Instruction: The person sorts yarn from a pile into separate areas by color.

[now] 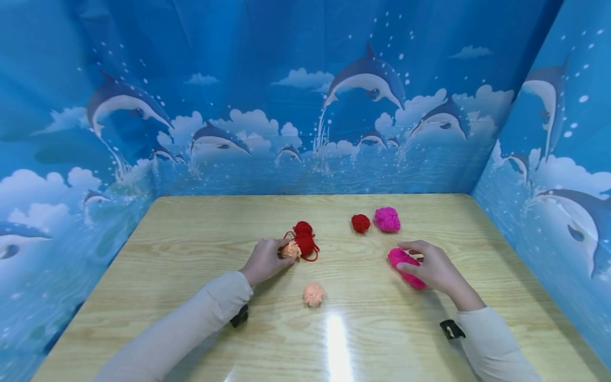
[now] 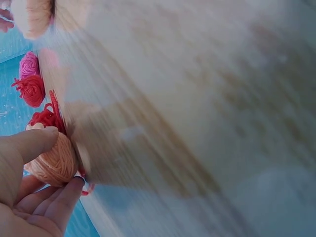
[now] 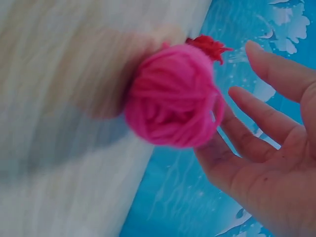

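My left hand (image 1: 267,261) pinches a peach yarn ball (image 1: 292,250) between thumb and fingers, low over the table. In the left wrist view the thumb lies over the top of that ball (image 2: 55,160), with fingers beneath. Right behind it is red yarn (image 1: 305,241) with loose strands trailing on the wood. My right hand (image 1: 436,270) is around a hot pink yarn ball (image 1: 396,257), its thumb and fingers spread apart. The right wrist view has the fingers loosely extended beside the pink ball (image 3: 173,96), not closed on it; whether they touch is unclear.
Another peach yarn ball (image 1: 313,295) lies nearer the front of the wooden table (image 1: 215,223). Farther back, a small red ball (image 1: 360,223) sits next to a magenta one (image 1: 387,219). A blue dolphin-print curtain (image 1: 267,79) encloses the table's back and sides.
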Demonstrator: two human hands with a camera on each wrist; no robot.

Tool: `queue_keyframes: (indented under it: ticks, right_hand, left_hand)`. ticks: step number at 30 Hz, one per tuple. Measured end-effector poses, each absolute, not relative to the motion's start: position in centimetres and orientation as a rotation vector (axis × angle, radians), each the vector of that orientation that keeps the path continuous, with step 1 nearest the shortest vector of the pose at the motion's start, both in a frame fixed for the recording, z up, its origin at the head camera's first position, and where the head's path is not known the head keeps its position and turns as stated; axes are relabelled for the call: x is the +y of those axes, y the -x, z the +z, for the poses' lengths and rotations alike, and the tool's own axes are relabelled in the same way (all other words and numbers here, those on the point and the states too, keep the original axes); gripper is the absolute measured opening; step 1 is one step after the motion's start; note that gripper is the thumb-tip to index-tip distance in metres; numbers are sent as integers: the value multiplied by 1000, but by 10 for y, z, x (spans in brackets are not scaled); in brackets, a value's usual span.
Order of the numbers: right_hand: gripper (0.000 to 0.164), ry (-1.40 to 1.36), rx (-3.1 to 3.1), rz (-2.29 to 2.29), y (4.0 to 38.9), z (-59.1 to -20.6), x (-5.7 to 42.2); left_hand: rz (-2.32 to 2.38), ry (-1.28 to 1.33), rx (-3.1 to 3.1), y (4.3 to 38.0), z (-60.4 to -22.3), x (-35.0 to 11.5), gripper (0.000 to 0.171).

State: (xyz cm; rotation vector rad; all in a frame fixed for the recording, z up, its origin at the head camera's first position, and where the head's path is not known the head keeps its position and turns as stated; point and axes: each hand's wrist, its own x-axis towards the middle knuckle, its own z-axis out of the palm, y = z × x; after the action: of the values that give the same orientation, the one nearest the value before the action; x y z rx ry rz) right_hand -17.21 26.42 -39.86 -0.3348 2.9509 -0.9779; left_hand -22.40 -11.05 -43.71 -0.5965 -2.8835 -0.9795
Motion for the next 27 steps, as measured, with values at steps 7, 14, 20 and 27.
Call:
queue_keyframes:
  ticks: [7,14,20,27]
  right_hand:
    - [45,294,2943,-933,174,-406,273]
    - [47,251,2933,-884,175,-409,277]
    - [47,246,2930,-866,175,-409,276]
    - [47,231,2912,-862,175,-410,276]
  left_hand:
    - [-985,606,-2877,223,-436,-112,48]
    - [-990,625,-2844,223,-438,-115,43]
    - [-996,602,-2851,221,-437,-121,42]
    - [-1004,611,-2812,219,-437,-127,40]
